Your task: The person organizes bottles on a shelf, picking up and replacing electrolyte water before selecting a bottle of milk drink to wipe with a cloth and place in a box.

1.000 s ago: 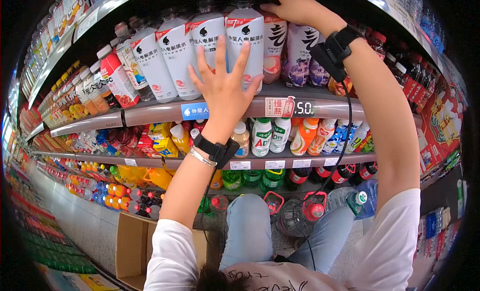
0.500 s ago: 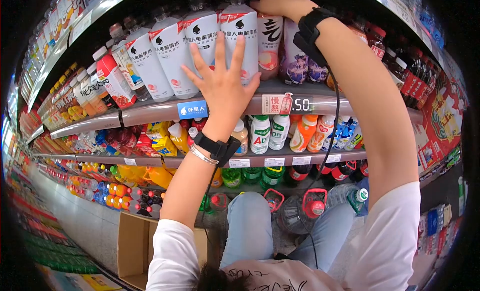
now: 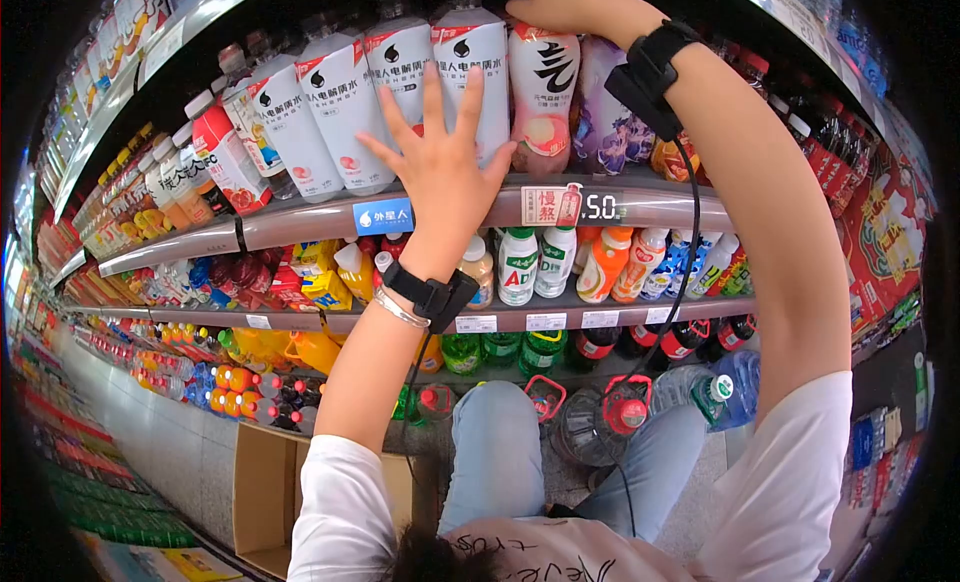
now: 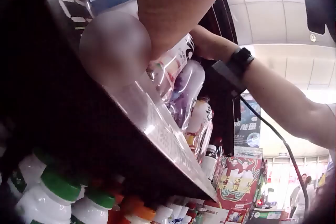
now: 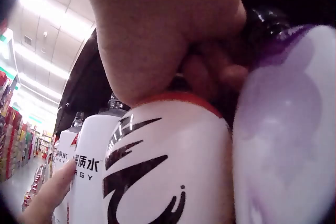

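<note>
My left hand (image 3: 450,167) is spread flat, its straight fingers resting on the fronts of white electrolyte-water bottles (image 3: 345,122) that lean in a row on the upper shelf. To their right is a white bottle with a peach picture and a black brush-stroke character (image 3: 545,102). My right hand (image 3: 580,10) reaches over its top. In the right wrist view the fingers (image 5: 202,74) curl behind this bottle's neck, and the cap is hidden under the hand. A purple-patterned bottle (image 5: 294,129) stands close on the other side.
The shelf edge (image 3: 630,210) with price tags runs below the bottles. Milk-drink bottles (image 3: 518,267) fill the shelf beneath. A cardboard box (image 3: 265,492) sits on the floor at the left, and large bottles (image 3: 590,432) stand around the knees. A cable (image 3: 695,262) hangs from the right wrist.
My right hand first went back and left over the peach bottle, then came slightly right. The peach bottle now stands farther forward and shows more of its front. My left hand stays on the white bottles.
</note>
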`<act>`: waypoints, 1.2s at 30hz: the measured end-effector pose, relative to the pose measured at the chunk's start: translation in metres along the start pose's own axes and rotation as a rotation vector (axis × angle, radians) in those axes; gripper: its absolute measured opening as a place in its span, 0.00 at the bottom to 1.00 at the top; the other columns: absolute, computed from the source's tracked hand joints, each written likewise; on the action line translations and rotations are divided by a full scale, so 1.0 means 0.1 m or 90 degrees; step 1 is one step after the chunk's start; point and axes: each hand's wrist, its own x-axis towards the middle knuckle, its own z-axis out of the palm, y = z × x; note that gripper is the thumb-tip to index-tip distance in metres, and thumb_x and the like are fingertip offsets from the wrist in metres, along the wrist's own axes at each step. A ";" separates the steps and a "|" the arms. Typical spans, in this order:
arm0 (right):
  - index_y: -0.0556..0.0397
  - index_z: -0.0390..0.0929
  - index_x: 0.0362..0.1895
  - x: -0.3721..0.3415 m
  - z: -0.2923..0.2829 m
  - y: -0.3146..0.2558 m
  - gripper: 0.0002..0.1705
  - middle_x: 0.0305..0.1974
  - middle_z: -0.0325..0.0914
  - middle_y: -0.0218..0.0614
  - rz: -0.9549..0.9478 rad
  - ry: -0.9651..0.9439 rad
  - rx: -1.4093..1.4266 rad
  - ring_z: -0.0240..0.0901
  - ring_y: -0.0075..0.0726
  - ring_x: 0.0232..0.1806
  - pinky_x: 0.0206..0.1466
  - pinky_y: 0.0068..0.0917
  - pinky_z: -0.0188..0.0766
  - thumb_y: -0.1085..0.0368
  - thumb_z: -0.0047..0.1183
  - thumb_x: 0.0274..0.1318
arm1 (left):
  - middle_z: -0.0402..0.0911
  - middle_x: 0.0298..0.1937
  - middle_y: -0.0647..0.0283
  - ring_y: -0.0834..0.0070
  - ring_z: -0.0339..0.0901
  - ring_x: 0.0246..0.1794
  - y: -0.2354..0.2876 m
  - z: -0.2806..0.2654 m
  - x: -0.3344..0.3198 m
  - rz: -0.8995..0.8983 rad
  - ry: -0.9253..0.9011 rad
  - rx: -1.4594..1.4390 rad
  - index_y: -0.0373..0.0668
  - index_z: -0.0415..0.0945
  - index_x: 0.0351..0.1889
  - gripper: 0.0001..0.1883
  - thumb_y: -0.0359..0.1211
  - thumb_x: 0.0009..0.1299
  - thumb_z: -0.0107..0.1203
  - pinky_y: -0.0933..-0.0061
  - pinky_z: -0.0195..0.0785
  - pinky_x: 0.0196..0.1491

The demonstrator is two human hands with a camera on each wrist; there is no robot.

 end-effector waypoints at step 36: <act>0.59 0.82 0.31 -0.54 -0.07 0.66 0.20 0.33 0.80 0.57 0.167 0.183 -0.026 0.79 0.59 0.37 0.42 0.49 0.77 0.56 0.44 0.56 | 0.41 0.78 0.44 0.38 0.37 0.75 0.24 0.14 -0.24 0.082 0.021 -0.090 0.66 0.65 0.69 0.42 0.51 0.54 0.69 0.17 0.20 0.63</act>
